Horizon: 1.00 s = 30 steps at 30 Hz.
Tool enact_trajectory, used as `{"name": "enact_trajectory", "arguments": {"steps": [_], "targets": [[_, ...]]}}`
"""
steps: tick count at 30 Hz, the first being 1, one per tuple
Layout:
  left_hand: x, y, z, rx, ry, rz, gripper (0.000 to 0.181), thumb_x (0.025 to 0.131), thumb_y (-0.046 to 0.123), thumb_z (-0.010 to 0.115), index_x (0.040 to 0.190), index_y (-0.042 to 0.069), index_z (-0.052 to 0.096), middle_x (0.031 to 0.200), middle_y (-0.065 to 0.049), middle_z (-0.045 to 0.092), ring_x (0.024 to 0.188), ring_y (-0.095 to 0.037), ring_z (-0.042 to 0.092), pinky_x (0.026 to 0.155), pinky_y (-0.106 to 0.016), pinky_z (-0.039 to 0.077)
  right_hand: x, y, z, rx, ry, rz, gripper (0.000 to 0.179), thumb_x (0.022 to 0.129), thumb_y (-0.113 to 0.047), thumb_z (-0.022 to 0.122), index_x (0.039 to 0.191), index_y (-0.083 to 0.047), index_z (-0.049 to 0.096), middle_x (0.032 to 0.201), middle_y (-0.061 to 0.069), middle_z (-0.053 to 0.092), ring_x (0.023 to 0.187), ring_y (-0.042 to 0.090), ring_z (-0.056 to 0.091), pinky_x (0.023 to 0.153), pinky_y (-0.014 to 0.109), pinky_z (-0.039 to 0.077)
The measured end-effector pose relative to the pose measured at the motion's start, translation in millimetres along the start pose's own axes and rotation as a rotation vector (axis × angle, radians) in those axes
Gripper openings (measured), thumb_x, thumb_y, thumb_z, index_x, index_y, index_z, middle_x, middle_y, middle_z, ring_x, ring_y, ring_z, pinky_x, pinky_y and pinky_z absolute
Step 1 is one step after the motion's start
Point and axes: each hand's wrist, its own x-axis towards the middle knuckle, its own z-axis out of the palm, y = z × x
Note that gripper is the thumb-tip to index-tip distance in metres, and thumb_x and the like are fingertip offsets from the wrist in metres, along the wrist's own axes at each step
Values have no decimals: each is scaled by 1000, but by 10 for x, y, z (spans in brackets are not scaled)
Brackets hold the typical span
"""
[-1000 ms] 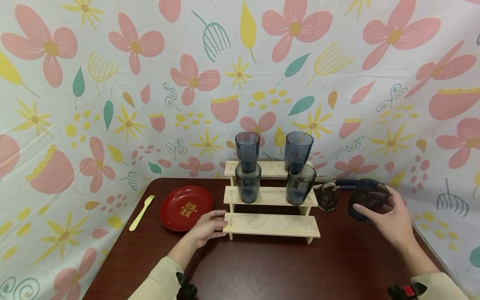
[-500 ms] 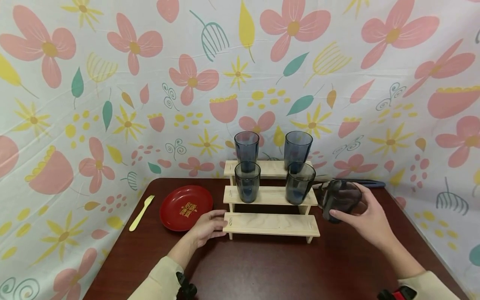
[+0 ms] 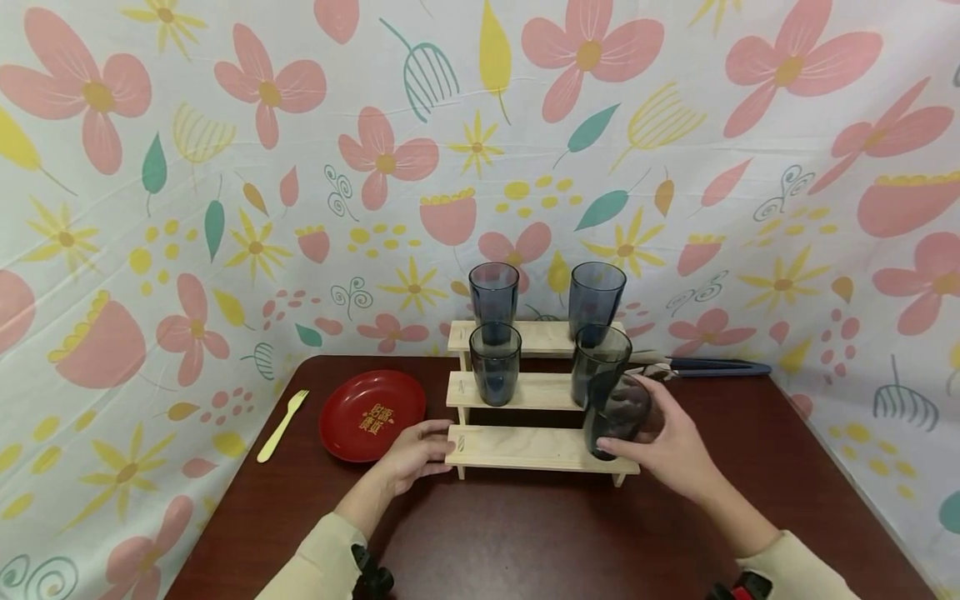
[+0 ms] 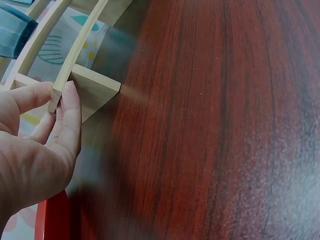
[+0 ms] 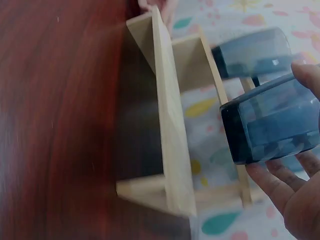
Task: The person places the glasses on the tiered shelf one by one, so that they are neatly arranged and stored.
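A three-tier wooden display rack (image 3: pixel 525 450) stands on the dark wood table. My left hand (image 3: pixel 410 457) pinches the left end of its lowest shelf (image 4: pixel 67 70) between thumb and fingers. My right hand (image 3: pixel 678 442) grips a dark blue-grey drinking glass (image 3: pixel 621 414), slightly tilted, over the right end of that lowest shelf. In the right wrist view the base of the held glass (image 5: pixel 275 120) is apart from the shelf. Two glasses stand on the middle shelf, left (image 3: pixel 496 367) and right (image 3: pixel 598 354), the right one partly hidden. Two more glasses (image 3: pixel 493 296) stand on the top shelf.
Left of the rack lies a red plate (image 3: pixel 337 425) with gold characters, and beyond it a pale yellow fork (image 3: pixel 282 427). Behind my right hand lie blue-handled tongs (image 3: pixel 720 367) against the floral cloth (image 3: pixel 480 200). The table (image 3: pixel 525 533) stretches in front of the rack.
My right hand has carried the glass leftward from the table's right side to over the lowest shelf, turning it more upright. My left hand has stayed on the rack.
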Motion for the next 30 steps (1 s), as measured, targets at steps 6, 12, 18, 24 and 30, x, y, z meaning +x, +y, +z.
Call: {"name": "enact_trajectory", "arguments": {"steps": [6, 12, 18, 24, 30], "targets": [[-8, -12, 0, 4, -8, 10, 60, 96, 6, 69, 149, -6, 44, 128, -23, 62, 95, -24, 70, 85, -41, 61, 24, -54, 343, 107, -49, 11, 97, 76, -13, 95, 157, -20, 40, 135, 15, 57, 109, 17, 68, 81, 33, 62], [-4, -17, -6, -10, -13, 20, 61, 96, 3, 68, 150, -8, 42, 126, -23, 62, 94, -24, 70, 84, -39, 61, 88, -162, 658, 163, -99, 42, 97, 74, -19, 97, 155, -21, 42, 138, 15, 57, 116, 34, 65, 82, 34, 61], [-3, -10, -8, -11, -12, 18, 61, 96, 4, 67, 150, -8, 42, 126, -22, 62, 95, -23, 70, 85, -39, 61, 163, -208, 941, 202, -135, 15, 95, 74, -20, 97, 153, -26, 44, 140, 10, 56, 117, 34, 64, 83, 35, 61], [-8, -27, -5, -7, -5, 19, 60, 96, 5, 68, 149, -8, 43, 125, -22, 63, 94, -23, 70, 84, -39, 61, 221, -216, 1153, 235, -148, -1, 96, 75, -21, 96, 155, -24, 44, 140, 7, 56, 113, 29, 65, 80, 37, 62], [-16, -18, 6, -1, -9, 25, 59, 97, 6, 68, 149, -7, 43, 125, -20, 64, 94, -23, 70, 85, -40, 61, 254, -196, 1291, 241, -153, 32, 97, 73, -21, 98, 154, -28, 44, 139, 5, 58, 114, 27, 64, 85, 35, 61]]}}
